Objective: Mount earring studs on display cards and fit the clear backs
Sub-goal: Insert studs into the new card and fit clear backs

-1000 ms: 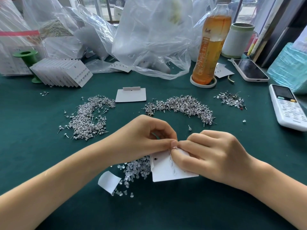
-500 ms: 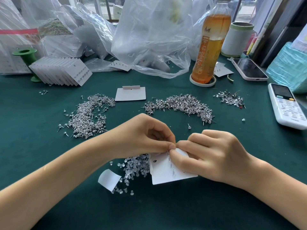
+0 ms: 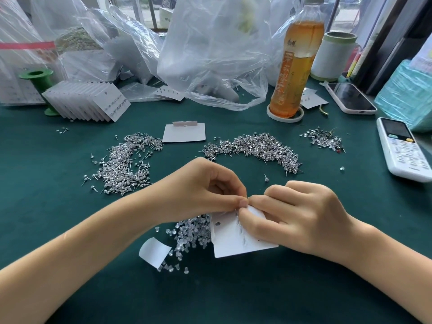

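A: What are the hands doing?

B: The left hand (image 3: 205,190) has thumb and forefinger pinched together at the top edge of the card (image 3: 236,242). What sits between the tips is too small to tell; a clear back is my guess. The right hand (image 3: 299,218) is curled round the card, thumb on its face, holding it tilted just above the cloth (image 3: 70,206).

A: Where could it go wrong?

B: The post is thin. If the back goes on off-line, it could bend the post or pop away, and a clear piece is hard to find again. Squeeze too hard and the card may crease.

A: And round about?

B: The backs (image 3: 189,232) lie in a heap touching the card's left edge, so a slip could scatter them. The studs (image 3: 252,146) lie farther back, with another pile (image 3: 124,164) at left. A spare card (image 3: 184,132) lies between those.
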Tool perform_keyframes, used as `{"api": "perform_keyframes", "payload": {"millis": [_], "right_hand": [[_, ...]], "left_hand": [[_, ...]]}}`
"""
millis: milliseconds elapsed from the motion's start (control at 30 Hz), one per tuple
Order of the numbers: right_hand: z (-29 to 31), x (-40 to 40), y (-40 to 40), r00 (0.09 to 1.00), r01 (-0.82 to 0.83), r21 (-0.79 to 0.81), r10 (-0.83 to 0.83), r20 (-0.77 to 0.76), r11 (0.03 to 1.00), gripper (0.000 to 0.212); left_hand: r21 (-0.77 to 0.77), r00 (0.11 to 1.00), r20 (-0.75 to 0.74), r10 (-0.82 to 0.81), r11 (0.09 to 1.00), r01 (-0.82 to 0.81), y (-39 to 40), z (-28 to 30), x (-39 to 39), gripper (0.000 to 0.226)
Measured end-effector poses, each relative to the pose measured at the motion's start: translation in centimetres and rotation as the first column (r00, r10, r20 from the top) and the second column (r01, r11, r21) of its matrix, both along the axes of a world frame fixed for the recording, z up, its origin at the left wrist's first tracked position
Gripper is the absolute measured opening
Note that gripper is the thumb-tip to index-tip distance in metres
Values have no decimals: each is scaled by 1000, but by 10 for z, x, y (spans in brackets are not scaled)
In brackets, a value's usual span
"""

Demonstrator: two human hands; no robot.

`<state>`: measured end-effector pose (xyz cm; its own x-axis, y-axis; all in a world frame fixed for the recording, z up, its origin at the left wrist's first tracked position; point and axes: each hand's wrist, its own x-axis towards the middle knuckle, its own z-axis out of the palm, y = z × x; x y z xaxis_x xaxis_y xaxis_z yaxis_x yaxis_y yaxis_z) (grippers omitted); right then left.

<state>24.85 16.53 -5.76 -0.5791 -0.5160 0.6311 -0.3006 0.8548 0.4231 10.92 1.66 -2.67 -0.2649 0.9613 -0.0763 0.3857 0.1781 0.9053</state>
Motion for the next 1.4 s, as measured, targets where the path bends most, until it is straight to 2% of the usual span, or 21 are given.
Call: {"api": "perform_keyframes", "payload": {"millis": [167, 200, 233, 267, 300, 333, 367, 433, 500, 567, 667, 733, 767, 833, 900, 1000, 1167, 1400], "right_hand": [[1, -1, 0, 1000, 16, -37, -16, 12, 999, 31], [2, -2, 1, 999, 14, -109, -10, 39, 994, 26], [3, -2, 1, 997, 19, -250, 2, 84, 968, 22], [6, -3, -1, 991, 47, -446, 14, 132, 894, 20], [11, -3, -4, 984, 102, -651, 19, 176, 752, 19], [15, -3, -7, 977, 163, -806, 20, 212, 569, 21], [15, -4, -9, 972, 203, -893, 28, 234, 401, 26], [15, -4, -10, 957, 259, -952, 86, 276, 164, 28], [19, -6, -9, 929, 310, -951, 210, 306, 17, 15], [23, -6, -9, 904, 336, -937, 312, 293, -93, 20], [23, -7, -5, 880, 406, -888, 354, 317, -216, 28], [22, -7, -1, 868, 452, -843, 363, 339, -292, 20], [21, -7, 0, 864, 464, -823, 371, 340, -327, 16], [19, -8, 0, 861, 473, -795, 391, 326, -380, 14], [20, -9, -1, 862, 469, -783, 406, 304, -409, 14], [19, -10, -1, 856, 474, -780, 422, 299, -409, 16], [20, -10, 3, 841, 495, -794, 424, 336, -353, 29], [17, -11, 5, 841, 498, -804, 408, 356, -325, 41]], "left_hand": [[18, 999, -44, -8, 1000, 8, -1, 3, 1, 4], [56, 999, -50, 17, 998, -15, 0, 3, 1, 8], [111, 997, -36, 61, 992, -57, 0, 4, 1, 15], [169, 992, 6, 125, 978, -124, 2, 5, 1, 24], [216, 980, 70, 188, 956, -199, 4, 7, 0, 30], [248, 964, 131, 232, 934, -258, 4, 9, -2, 33], [268, 954, 170, 248, 920, -287, 4, 10, -3, 34], [292, 959, 157, 237, 916, -275, 4, 9, -4, 27], [311, 959, 146, 241, 909, -276, 5, 4, -4, 23], [336, 949, 164, 270, 889, -311, 6, 2, -5, 19], [341, 927, 154, 341, 862, -374, 6, 1, -9, 19], [340, 909, 20, 417, 852, -399, 4, 0, -9, 19], [349, 890, -128, 439, 859, -374, 3, -1, -8, 24], [357, 815, -425, 394, 900, -249, 2, -2, -4, 52], [339, 766, -553, 328, 928, -153, 2, -5, -1, 70], [335, 740, -584, 334, 929, -155, 2, -7, -1, 70], [374, 711, -609, 352, 918, -135, 2, -8, -3, 71], [396, 735, -578, 356, 909, -130, 2, -9, -3, 74]]}}
